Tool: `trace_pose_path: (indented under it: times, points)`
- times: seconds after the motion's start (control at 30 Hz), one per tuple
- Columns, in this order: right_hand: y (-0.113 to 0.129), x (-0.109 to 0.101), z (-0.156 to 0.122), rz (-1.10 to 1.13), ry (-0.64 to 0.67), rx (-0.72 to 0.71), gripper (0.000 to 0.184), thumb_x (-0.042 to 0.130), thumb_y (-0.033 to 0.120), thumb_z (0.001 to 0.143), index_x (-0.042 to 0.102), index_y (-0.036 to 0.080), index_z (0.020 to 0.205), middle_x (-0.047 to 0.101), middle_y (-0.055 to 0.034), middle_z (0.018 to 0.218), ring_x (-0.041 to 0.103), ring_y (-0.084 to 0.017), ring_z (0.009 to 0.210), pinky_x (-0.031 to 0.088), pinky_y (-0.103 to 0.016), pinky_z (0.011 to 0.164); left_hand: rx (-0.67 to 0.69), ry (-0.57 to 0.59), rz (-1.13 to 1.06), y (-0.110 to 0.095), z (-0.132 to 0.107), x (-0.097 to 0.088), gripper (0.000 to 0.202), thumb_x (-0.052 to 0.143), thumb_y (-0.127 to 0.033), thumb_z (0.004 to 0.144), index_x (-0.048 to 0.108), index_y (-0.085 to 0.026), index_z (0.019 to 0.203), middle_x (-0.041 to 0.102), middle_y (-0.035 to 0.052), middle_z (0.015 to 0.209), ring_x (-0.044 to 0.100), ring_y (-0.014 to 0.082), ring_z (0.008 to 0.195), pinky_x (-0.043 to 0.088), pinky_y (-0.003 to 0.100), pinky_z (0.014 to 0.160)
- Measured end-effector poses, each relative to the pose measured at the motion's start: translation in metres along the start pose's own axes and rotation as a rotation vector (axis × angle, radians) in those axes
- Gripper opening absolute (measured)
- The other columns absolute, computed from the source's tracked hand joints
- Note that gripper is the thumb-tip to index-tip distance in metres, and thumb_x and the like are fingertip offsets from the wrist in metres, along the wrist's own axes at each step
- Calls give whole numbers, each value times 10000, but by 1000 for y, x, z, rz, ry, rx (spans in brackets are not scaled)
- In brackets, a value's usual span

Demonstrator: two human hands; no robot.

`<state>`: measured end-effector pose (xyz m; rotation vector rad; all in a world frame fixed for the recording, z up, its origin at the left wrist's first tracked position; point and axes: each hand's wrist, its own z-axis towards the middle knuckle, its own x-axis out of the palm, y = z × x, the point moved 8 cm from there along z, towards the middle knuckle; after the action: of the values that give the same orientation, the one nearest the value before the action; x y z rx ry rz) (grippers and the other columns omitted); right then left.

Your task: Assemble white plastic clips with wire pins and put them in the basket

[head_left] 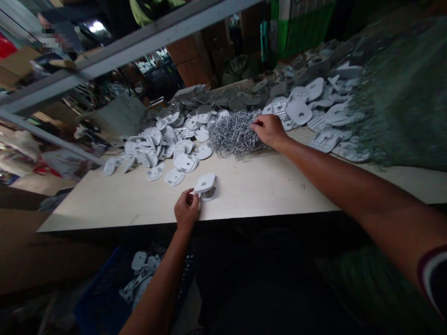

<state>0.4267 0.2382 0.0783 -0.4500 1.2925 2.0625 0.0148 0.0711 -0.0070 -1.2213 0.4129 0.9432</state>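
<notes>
My left hand (186,208) is closed on the left edge of a white plastic clip-like piece (206,186), two rounded plates stacked with a gap between them and a hole in the upper one. The piece rests near the table's front edge. At the right side of a heap of small shiny metal pins (234,132), my right hand (268,129) has its fingers pinched together. Whether a pin is between those fingertips is too small to make out. Loose white plastic plates (186,163) lie left of the pins, some ribbed and some with holes.
More white plates (299,111) are heaped behind and right of the pins, beside a green mesh sack (401,102). A metal rail (115,51) crosses behind the wooden table (258,190). Below on the left, a blue crate (101,284) holds white pieces. Part of a person shows at upper left.
</notes>
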Motion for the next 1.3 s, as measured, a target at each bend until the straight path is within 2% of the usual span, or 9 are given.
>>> trace_pose_path:
  times: [0.17, 0.3, 0.43, 0.57, 0.67, 0.73, 1.03, 1.2, 1.3]
  points:
    - [30, 20, -20, -260, 79, -72, 266, 532, 276, 1097, 752, 129, 1116, 728, -140, 1127, 630, -248, 980, 447, -346, 833, 11, -16, -15, 5, -1, -2, 427, 617, -452, 941, 733, -159, 1228, 690, 11, 825, 638, 171, 725, 522, 293, 738]
    - [32, 14, -47, -321, 203, -225, 174, 642, 314, 1035, 770, 196, 1022, 739, -90, 1091, 640, -244, 935, 420, -327, 779, 20, -35, -40, 6, -2, -2, 428, 605, -461, 935, 734, -159, 1210, 702, 20, 822, 656, 185, 727, 525, 301, 725]
    - [17, -5, -59, -367, 146, -144, 267, 515, 260, 1079, 759, 159, 1036, 738, -122, 1047, 644, -256, 943, 399, -333, 761, 35, -56, 30, 5, -2, -3, 416, 600, -463, 925, 745, -172, 1186, 720, 31, 838, 675, 207, 745, 536, 329, 752]
    - [22, 3, -75, -355, 189, -165, 175, 630, 309, 1032, 756, 201, 980, 741, -82, 1042, 636, -236, 909, 383, -316, 732, 49, -44, 27, 5, -1, -2, 417, 570, -469, 932, 734, -172, 1174, 724, 34, 833, 684, 213, 738, 551, 336, 747]
    - [20, -4, -75, -354, 134, -108, 300, 483, 307, 1108, 752, 175, 1083, 722, -127, 1119, 631, -258, 987, 397, -330, 782, 56, -55, 41, 3, -1, -3, 397, 568, -456, 926, 734, -175, 1153, 730, 42, 845, 688, 220, 754, 551, 344, 758]
    - [19, -6, -74, -338, 142, -88, 283, 506, 302, 1097, 758, 175, 1078, 714, -126, 1115, 632, -258, 988, 406, -330, 795, 54, -63, 51, 1, -2, -4, 394, 565, -448, 921, 736, -174, 1147, 729, 47, 848, 687, 223, 757, 550, 348, 761]
    - [22, 1, -96, -57, 244, -16, 121, 688, 196, 950, 765, 188, 857, 751, -93, 996, 678, -251, 952, 467, -324, 844, 53, -2, 106, -10, 0, 0, 395, 616, -371, 888, 720, -165, 1208, 714, 34, 831, 677, 201, 750, 532, 318, 749]
    - [0, 12, -110, 233, 332, 222, 129, 719, 212, 966, 736, 168, 847, 705, -48, 729, 674, -195, 666, 540, -299, 680, 27, 82, 121, -14, -1, 13, 523, 684, -259, 845, 668, -180, 1362, 734, 26, 869, 677, 204, 788, 512, 312, 766]
    - [-10, 26, -135, 469, 406, 431, 147, 765, 176, 948, 661, 185, 845, 690, -20, 718, 628, -142, 554, 590, -282, 592, 8, 111, 117, -17, -5, 27, 607, 716, -235, 841, 620, -211, 1439, 739, 19, 897, 690, 205, 828, 509, 305, 783]
